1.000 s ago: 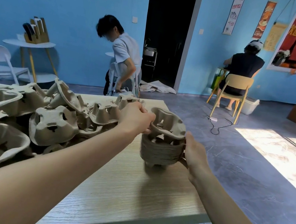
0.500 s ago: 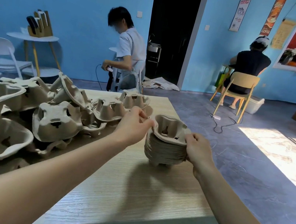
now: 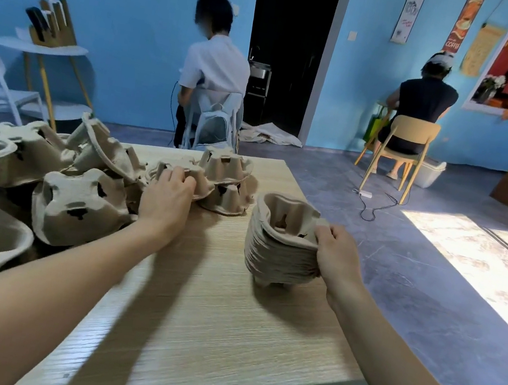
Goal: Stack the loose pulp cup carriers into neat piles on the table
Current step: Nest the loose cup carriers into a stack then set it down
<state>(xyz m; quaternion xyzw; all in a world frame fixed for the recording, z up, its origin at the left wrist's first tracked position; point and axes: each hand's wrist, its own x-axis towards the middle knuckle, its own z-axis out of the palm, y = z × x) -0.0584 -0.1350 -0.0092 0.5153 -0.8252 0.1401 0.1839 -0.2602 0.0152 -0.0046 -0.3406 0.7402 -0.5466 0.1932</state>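
Two bare forearms reach out over the pale wood-grain desk (image 3: 197,333). The right hand (image 3: 337,255) grips the near right side of a neat stack of nested grey-brown pulp cup carriers (image 3: 277,246), thumb hooked over the top rim and fingers curled against the layered wall; the stack stands on its feet on the desk. The left hand (image 3: 167,197), well apart from the right, lies with curled fingers on an upturned loose pulp carrier (image 3: 182,171) at the edge of a jumbled heap of loose pulp carriers (image 3: 48,179) spreading away to its left. Just beyond that hand, two more upturned carriers (image 3: 225,174) sit one on the other. Past the desk a person in a white shirt (image 3: 214,76) stands, back turned, and farther right a person in dark clothes (image 3: 420,119) sits on a light wooden chair (image 3: 410,140) against the blue wall (image 3: 142,8).
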